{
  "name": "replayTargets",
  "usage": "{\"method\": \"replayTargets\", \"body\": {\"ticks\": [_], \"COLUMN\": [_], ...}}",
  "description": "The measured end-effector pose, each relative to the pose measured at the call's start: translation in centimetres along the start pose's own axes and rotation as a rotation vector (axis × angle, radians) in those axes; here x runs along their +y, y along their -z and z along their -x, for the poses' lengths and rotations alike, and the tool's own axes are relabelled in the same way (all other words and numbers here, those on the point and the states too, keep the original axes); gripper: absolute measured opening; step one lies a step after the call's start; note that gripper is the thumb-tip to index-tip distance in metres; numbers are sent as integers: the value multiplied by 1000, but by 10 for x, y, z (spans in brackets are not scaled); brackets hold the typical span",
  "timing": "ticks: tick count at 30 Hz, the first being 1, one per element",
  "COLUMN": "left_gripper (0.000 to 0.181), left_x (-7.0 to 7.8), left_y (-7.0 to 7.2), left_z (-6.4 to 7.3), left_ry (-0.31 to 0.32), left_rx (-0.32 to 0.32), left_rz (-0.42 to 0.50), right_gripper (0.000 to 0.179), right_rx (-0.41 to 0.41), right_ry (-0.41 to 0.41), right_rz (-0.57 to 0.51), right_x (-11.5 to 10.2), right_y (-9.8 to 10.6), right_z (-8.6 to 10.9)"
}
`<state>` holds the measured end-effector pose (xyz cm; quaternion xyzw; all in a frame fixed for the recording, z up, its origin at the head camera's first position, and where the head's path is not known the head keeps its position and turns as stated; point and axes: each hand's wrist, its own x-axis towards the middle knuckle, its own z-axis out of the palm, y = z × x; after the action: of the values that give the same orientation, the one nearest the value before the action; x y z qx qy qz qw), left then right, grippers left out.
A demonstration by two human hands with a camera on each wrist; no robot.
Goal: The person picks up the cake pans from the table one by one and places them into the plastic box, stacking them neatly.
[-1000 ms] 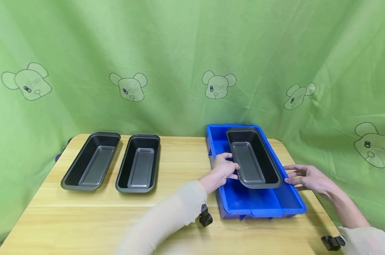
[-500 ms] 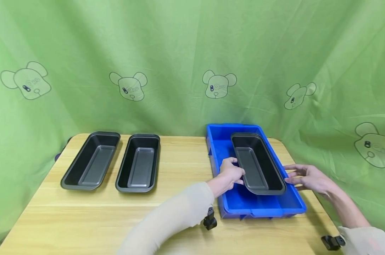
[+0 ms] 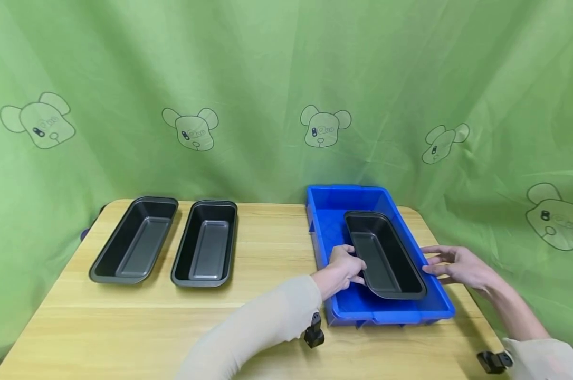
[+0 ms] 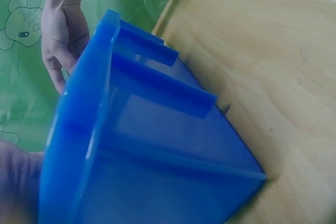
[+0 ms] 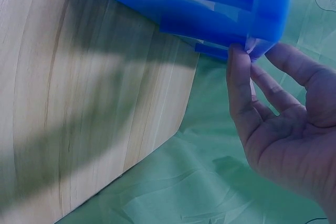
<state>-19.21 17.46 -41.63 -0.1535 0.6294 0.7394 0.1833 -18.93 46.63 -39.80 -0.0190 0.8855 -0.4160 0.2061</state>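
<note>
A dark grey loaf pan (image 3: 386, 258) sits low inside the blue plastic bin (image 3: 334, 203), slanted, with its near end toward the bin's front right. My left hand (image 3: 343, 268) reaches over the bin's left wall and grips the pan's left rim, thumb on top. In the left wrist view only a blurred part of that hand (image 4: 18, 179) shows, and the bin hides the pan. At the bin's right wall, my right hand (image 3: 457, 266) holds the rim; the right wrist view shows its fingers (image 5: 240, 72) and thumb on either side of that rim.
Two more loaf pans, one at the far left (image 3: 141, 240) and one beside it (image 3: 208, 243), stand on the wooden table (image 3: 267, 248). A green cloth (image 3: 258, 79) with mouse-head drawings hangs right behind the table's back edge.
My left hand has moved the loaf pan toward me, slightly right, and lower into the bin. The right hand, the bin and the other two pans stay where they were.
</note>
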Motion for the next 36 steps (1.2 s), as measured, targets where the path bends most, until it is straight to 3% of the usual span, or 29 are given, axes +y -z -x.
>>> {"method": "replayTargets", "body": {"ticks": [15, 22, 28, 32, 36], "left_gripper": [57, 62, 61, 61, 61], "left_x": [-3, -4, -4, 0, 10], "left_y": [-1, -1, -1, 1, 4], "left_z": [0, 0, 1, 5, 13], "left_ry": [12, 17, -2, -16, -21], "left_rx": [-17, -19, 16, 10, -29], "left_rz": [10, -61, -125, -138, -93], "right_gripper": [73, 74, 74, 74, 74], "right_rx": [3, 2, -1, 0, 2], "right_ry": [3, -4, 1, -1, -8], "right_rz": [6, 2, 5, 9, 15], "right_x": [-3, -4, -4, -3, -2], "right_y": [-1, -1, -1, -1, 0], "right_z": [-2, -1, -1, 0, 1]}}
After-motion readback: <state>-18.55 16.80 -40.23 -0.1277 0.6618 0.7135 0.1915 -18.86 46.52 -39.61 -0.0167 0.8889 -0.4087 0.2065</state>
